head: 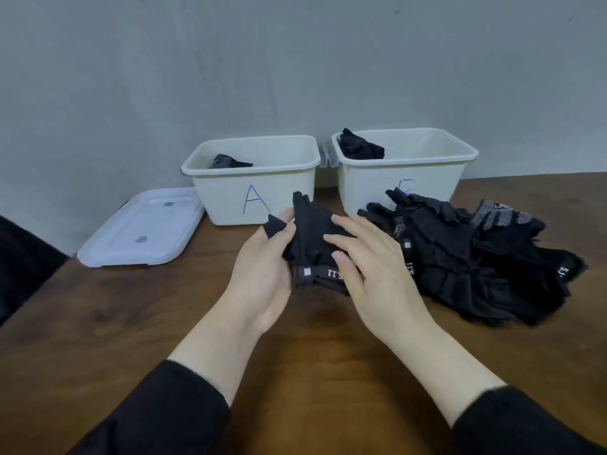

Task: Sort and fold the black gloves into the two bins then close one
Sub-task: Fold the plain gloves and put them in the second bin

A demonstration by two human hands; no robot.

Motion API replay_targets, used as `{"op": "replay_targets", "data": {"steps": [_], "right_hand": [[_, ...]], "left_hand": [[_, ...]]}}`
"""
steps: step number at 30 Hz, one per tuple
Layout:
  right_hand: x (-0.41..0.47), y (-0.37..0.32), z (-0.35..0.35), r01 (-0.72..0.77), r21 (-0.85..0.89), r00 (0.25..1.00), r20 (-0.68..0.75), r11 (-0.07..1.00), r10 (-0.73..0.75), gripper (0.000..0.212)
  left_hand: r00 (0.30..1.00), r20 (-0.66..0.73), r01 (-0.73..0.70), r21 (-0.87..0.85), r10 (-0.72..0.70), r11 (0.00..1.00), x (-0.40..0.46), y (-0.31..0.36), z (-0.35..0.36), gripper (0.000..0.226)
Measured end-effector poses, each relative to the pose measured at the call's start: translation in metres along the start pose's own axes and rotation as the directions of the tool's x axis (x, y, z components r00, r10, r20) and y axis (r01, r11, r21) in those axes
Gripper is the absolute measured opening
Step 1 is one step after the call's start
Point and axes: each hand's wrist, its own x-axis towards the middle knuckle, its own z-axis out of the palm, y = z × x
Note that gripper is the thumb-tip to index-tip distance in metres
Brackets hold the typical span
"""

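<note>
wooden table (98, 323) bears two bins (253, 192), each holding black gloves (230, 161).

Gloves all black: held glove (315, 238) has white lettering on the cuff, pile (473, 257) shows some grey-speckled knit patches. Both bins pale off-white, left bin (253, 192) marked "A" in blue pen; lid (141, 228) translucent white. Table (131, 323) dark brown woodgrain, wall (230, 67) plain grey, sleeves (170, 418) black.

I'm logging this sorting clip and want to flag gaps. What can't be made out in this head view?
- Letter on the right bin: the glove pile covers most of it.
- Count of gloves in that pile: black on black, overlapping.
- Contents of bin A: its front wall hides all but one glove top.
- Held glove: left hand and right hand cover its fold.
</note>
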Motion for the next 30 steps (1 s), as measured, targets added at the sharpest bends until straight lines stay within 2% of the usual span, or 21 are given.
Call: {"op": "replay_targets", "data": {"steps": [1,2,4,5,6,7,9,11,13,15,19,23,27,30], "right_hand": [[-0.002,-0.004,0.008,-0.018,-0.016,0.999,0.048,1.0,0.019,0.032],[-0.005,-0.007,0.015,-0.041,-0.044,0.99,0.131,0.998,0.046,0.035],[-0.014,-0.009,0.025,-0.091,-0.097,0.918,0.377,0.991,0.121,0.043],[-0.018,-0.009,0.028,-0.108,-0.122,0.856,0.494,0.987,0.154,0.046],[-0.02,-0.007,0.03,-0.099,-0.147,0.802,0.573,0.984,0.167,0.048],[-0.022,-0.005,0.031,-0.08,-0.161,0.776,0.61,0.984,0.163,0.049],[-0.025,-0.002,0.033,-0.066,-0.16,0.77,0.62,0.985,0.152,0.048],[-0.027,-0.001,0.036,-0.071,-0.148,0.776,0.613,0.986,0.148,0.045],[-0.026,0.002,0.038,-0.084,-0.138,0.787,0.598,0.987,0.15,0.041],[-0.023,0.003,0.037,-0.102,-0.13,0.793,0.588,0.986,0.159,0.039],[-0.022,-0.002,0.036,-0.087,-0.074,0.767,0.631,0.993,0.114,0.06],[-0.019,-0.004,0.043,-0.081,-0.101,0.828,0.547,0.992,0.123,0.037],[-0.021,-0.004,0.039,-0.089,-0.083,0.83,0.544,0.993,0.12,0.034],[-0.02,-0.002,0.027,-0.133,-0.034,0.895,0.424,0.991,0.135,0.032]], "left_hand": [[0.997,-0.08,-0.004,0.126,0.014,0.992,0.002,0.0,-0.016,0.036],[0.984,-0.174,0.015,0.335,0.046,0.942,0.004,-0.001,-0.033,0.04],[0.931,-0.321,0.128,0.732,0.173,0.669,0.003,-0.01,-0.07,0.046],[0.913,-0.326,0.153,0.832,0.245,0.533,0.0,-0.014,-0.085,0.044],[0.907,-0.295,0.141,0.885,0.299,0.445,-0.003,-0.017,-0.098,0.039],[0.907,-0.25,0.101,0.91,0.339,0.401,-0.006,-0.02,-0.106,0.032],[0.921,-0.121,-0.014,0.939,0.371,0.342,-0.007,-0.023,-0.111,0.021],[0.958,0.061,-0.13,0.963,0.28,0.234,-0.007,-0.026,-0.105,0.022],[0.977,0.167,-0.186,0.97,0.13,0.154,-0.006,-0.029,-0.097,0.029],[0.985,0.167,-0.171,0.98,0.048,0.097,-0.003,-0.03,-0.095,0.034],[0.984,0.166,-0.164,0.986,0.07,-0.031,-0.001,-0.031,-0.098,0.038],[0.981,0.161,-0.151,0.984,0.112,-0.098,-0.005,-0.033,-0.092,0.048],[0.956,0.18,-0.144,0.976,0.233,-0.165,-0.009,-0.038,-0.086,0.048],[0.895,0.232,-0.186,0.97,0.381,-0.155,-0.012,-0.042,-0.069,0.039]]}}
